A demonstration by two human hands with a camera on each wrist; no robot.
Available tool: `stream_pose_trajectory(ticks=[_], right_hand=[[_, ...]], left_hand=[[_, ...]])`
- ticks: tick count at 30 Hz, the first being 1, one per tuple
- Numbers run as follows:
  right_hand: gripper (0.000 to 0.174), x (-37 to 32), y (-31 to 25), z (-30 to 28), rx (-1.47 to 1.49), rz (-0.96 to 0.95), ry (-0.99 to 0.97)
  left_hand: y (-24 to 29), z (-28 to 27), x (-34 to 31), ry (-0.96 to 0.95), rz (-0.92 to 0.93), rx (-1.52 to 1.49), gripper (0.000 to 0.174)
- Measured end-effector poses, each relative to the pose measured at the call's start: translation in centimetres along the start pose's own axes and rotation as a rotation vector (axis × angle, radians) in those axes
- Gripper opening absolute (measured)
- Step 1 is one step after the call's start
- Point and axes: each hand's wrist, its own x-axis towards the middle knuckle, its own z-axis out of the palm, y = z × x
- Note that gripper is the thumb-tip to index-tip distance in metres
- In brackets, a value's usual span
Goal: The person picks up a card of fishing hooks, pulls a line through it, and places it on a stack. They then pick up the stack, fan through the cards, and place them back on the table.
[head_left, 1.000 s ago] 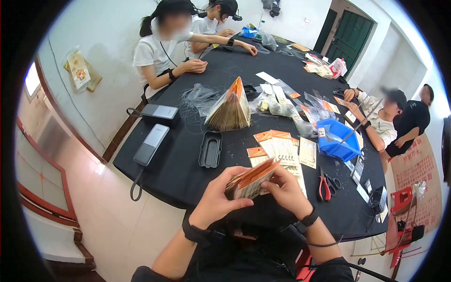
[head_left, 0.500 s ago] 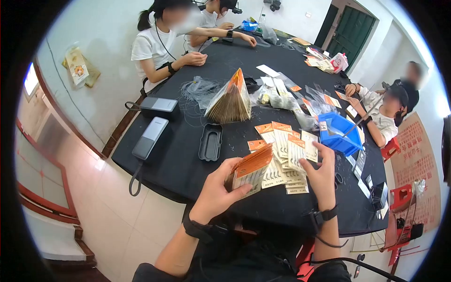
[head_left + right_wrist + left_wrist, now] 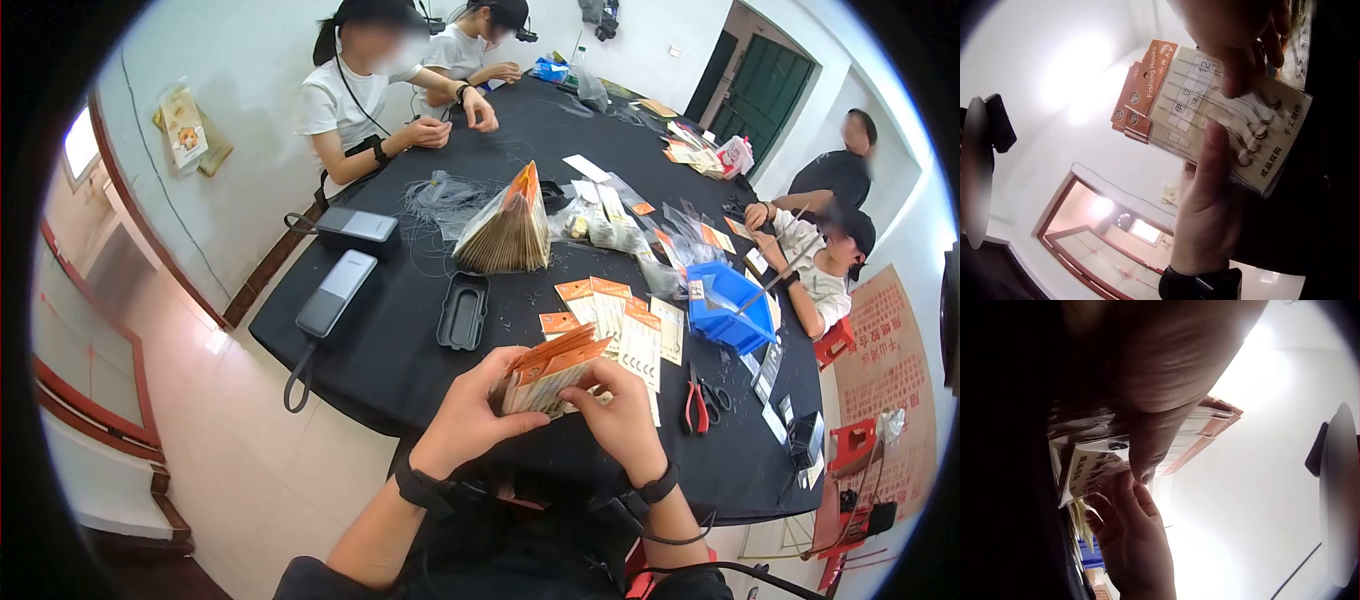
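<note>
My left hand [image 3: 470, 415] grips a thick stack of orange-topped packets [image 3: 560, 372], thumb across the front. Fingers of my right hand [image 3: 620, 415] pinch the stack's right side. Seen from the right wrist, the front packet [image 3: 1179, 106] reads "Fishing Hooks" and shows several hooks under clear plastic, with the left thumb lying on it. In the left wrist view the right hand [image 3: 1135, 544] touches the packets' edge [image 3: 1085, 472]. More packets [image 3: 640, 340] lie overlapped on the black table just beyond my hands.
Behind stands a fanned packet bundle [image 3: 505, 235], beside a black tray [image 3: 463, 312]. Power banks [image 3: 337, 292] sit left. At right are a blue bin [image 3: 730, 315], red pliers [image 3: 695, 400] and scissors [image 3: 717, 398]. Several people sit or stand around the table.
Half a second ago my right hand was at a packet on the table pile; it has come back left to the held stack. My left hand has kept its grip throughout.
</note>
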Motion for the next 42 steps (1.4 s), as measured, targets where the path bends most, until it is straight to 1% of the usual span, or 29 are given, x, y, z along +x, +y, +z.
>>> stream_pose_trajectory(ticks=[3,4,5,7,9,10,11,13,16,17,19,20,21,23,25,26,29,32,36,39,41,42], right_hand=[[0.016,-0.1,0.4,-0.7,0.074,0.058,0.056],[0.014,-0.2,0.7,-1.2,0.099,0.08,0.107],[0.011,-0.3,1.5,-2.0,0.123,0.132,0.137],[0.009,0.0,1.6,-4.0,0.456,0.136,0.242],[0.015,0.8,0.7,-5.9,0.549,0.129,0.28],[0.02,1.0,1.2,-6.9,0.582,0.145,0.271],[0.022,1.3,0.7,-7.4,0.646,0.224,0.303],[0.027,1.2,2.3,-8.8,0.633,0.323,0.19],[0.035,1.1,2.7,-9.1,0.261,0.603,0.163],[0.04,0.5,5.1,-8.3,-0.047,0.529,0.296],[0.039,-0.4,5.0,-6.5,-0.372,0.133,0.412],[0.034,-0.5,2.2,-5.6,-0.245,0.197,0.37],[0.028,-0.7,1.1,-5.0,-0.132,0.17,0.25],[0.026,-1.1,-0.3,-3.4,0.103,0.167,-0.007],[0.026,-1.3,-1.1,-1.4,0.118,0.097,-0.048],[0.025,-1.2,-1.8,-0.7,0.095,0.105,-0.022],[0.026,-0.8,-1.8,0.1,0.044,0.108,-0.003],[0.02,-0.6,-0.8,0.5,0.094,0.106,0.007],[0.016,-0.6,-0.8,-0.4,0.107,0.106,0.032],[0.018,-0.5,1.1,-2.6,0.124,0.092,0.157],[0.018,0.1,1.0,-4.5,0.432,0.071,0.278],[0.021,0.5,0.5,-5.4,0.473,0.071,0.296]], left_hand=[[-0.1,0.1,0.1,-0.004,-0.001,-0.007,0.06],[0.0,0.1,0.0,-0.001,-0.006,-0.002,0.059],[0.1,0.1,0.0,0.002,-0.011,0.004,0.058],[0.0,0.0,0.0,0.0,-0.018,0.006,0.057],[0.1,0.0,0.0,0.002,-0.021,0.007,0.056],[0.1,0.0,0.0,0.004,-0.018,0.006,0.056],[0.1,0.1,0.0,0.005,-0.016,0.005,0.055],[0.0,0.1,0.0,0.011,-0.02,0.011,0.055],[-0.1,0.2,0.0,0.016,-0.031,-0.001,0.055],[-0.1,0.1,-0.1,0.02,-0.035,-0.006,0.055],[-0.2,0.1,0.0,0.018,-0.022,-0.026,0.055],[-0.2,0.1,-0.1,0.016,-0.016,-0.033,0.055],[-0.2,0.1,-0.1,0.021,-0.015,-0.025,0.055],[0.0,0.2,-0.1,0.018,-0.014,-0.008,0.056],[0.0,0.2,-0.1,0.01,-0.034,-0.022,0.056],[0.0,0.2,-0.1,0.01,-0.043,-0.031,0.057],[0.0,-0.2,0.0,-0.035,-0.027,0.014,0.066],[0.3,0.0,0.0,-0.026,-0.004,-0.004,0.06],[0.2,0.0,0.1,-0.021,0.02,0.021,0.058],[-0.1,0.0,0.1,-0.017,0.018,0.033,0.059],[0.2,-0.2,0.1,-0.033,0.002,0.055,0.062],[0.1,-0.2,0.0,-0.031,-0.006,0.064,0.061]])
